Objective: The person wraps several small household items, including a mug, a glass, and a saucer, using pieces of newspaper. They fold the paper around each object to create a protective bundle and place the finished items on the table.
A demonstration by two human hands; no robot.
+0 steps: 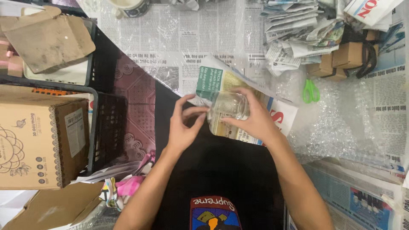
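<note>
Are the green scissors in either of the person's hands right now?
No, the green scissors lie on bubble wrap, while both hands grip a clear glass jar.

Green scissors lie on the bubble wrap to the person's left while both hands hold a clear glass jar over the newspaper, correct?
Not quite: the green scissors lie on the bubble wrap to the person's right, as the head view shows. The left hand and right hand do hold the clear glass jar over the newspaper.

A large brown cardboard box with a white rectangular label on its side stands at the left edge. Small brown cardboard boxes cluster near the floor's far right corner. A flattened, soiled cardboard piece lies at far left.
</note>
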